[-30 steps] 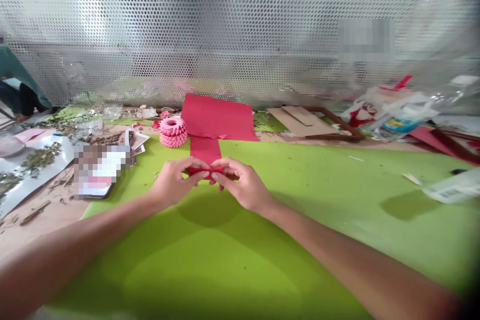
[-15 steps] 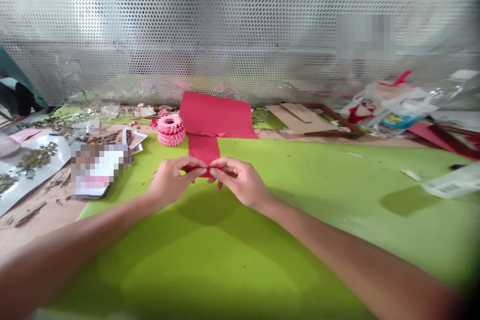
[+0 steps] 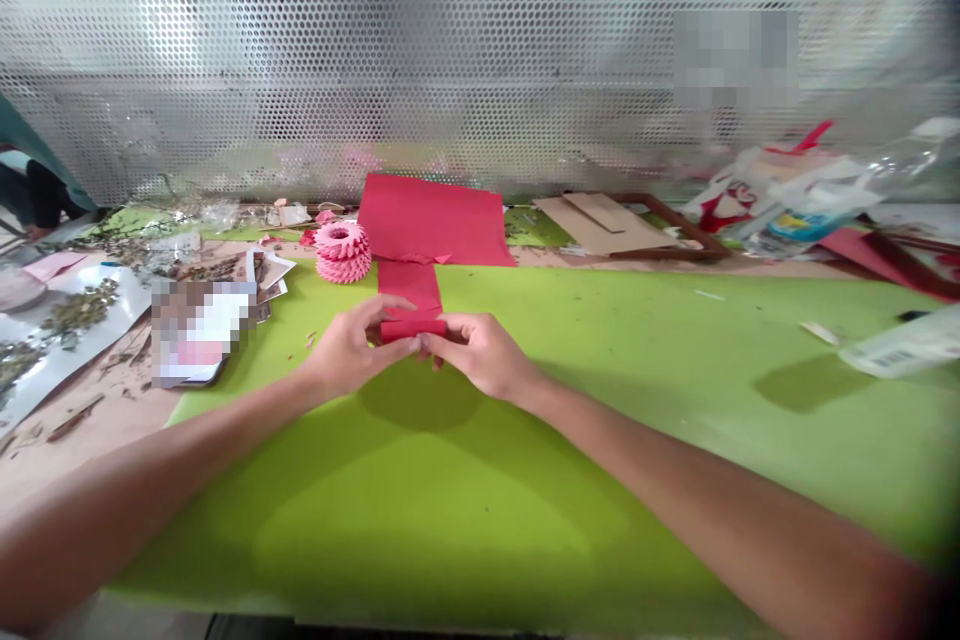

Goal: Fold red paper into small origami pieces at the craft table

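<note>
Head view: a folded red paper strip [image 3: 412,328] lay on a green cutting mat [image 3: 675,400], its end pinched between the left hand [image 3: 351,348] and right hand [image 3: 480,355], both grips closed on the fold. Thin paper like this would likely prove light and soft, best held near the crease. Beyond it lay a red paper sheet [image 3: 431,218], with a pink paper rosette [image 3: 343,252] just left.

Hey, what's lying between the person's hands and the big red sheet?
In the head view, a strip of red paper runs from the big red sheet down to the left hand and right hand, lying on the green mat.
</note>
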Motion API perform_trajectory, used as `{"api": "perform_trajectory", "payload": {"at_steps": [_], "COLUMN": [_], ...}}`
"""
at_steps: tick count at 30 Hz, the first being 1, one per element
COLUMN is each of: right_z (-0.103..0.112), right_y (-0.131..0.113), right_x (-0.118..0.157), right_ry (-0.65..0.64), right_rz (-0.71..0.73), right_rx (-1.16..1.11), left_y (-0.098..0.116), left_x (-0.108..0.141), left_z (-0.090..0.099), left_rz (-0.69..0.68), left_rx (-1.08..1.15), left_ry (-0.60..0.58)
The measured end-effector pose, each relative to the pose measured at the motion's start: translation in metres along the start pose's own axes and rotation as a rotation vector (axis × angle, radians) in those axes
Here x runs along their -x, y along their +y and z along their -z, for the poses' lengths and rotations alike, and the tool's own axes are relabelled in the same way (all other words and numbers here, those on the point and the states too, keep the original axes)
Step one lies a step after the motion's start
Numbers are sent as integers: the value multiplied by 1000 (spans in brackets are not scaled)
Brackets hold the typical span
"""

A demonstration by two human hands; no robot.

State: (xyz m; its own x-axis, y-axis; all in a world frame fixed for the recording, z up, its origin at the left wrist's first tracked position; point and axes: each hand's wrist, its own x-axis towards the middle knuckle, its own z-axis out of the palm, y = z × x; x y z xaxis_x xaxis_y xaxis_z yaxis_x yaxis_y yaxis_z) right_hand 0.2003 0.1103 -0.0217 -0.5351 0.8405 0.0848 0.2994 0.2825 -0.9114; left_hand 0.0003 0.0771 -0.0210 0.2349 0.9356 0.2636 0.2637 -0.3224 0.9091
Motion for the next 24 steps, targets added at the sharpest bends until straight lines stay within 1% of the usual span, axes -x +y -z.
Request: {"api": "perform_trajectory", "payload": {"at_steps": [4,7,9,13,15,16,18,20,22,24], "right_z": [-1,2,9,26,28,26,18,8,2,4], "right_y": [0,0,2,2,0,-1,-1,-1,1,2], "right_x": [-1,-3,-7,-12,-12,-11,-8,-4,-3,-5], "right_ry": [11,33,81,204,209,191,130,64,23,12], "right_rz": [3,18,37,66,71,72,70,67,64,60], "right_rx": [-6,5,33,57,51,57,72,68,59,69], "left_y": [-2,-3,-5,-8,-7,-7,-4,-2,0,2], "left_x": [-2,-6,-10,-19,-20,-19,-16,-12,-9,-8], "left_z": [-4,-1,8,32,36,34,24,12,2,-2], "left_rz": [46,65,55,8,28,55,98,91,62,45], "left_rx": [119,109,60,-36,-29,-14,20,36,41,52], "left_ry": [-2,22,75,213,218,191,102,19,-12,-8]}}
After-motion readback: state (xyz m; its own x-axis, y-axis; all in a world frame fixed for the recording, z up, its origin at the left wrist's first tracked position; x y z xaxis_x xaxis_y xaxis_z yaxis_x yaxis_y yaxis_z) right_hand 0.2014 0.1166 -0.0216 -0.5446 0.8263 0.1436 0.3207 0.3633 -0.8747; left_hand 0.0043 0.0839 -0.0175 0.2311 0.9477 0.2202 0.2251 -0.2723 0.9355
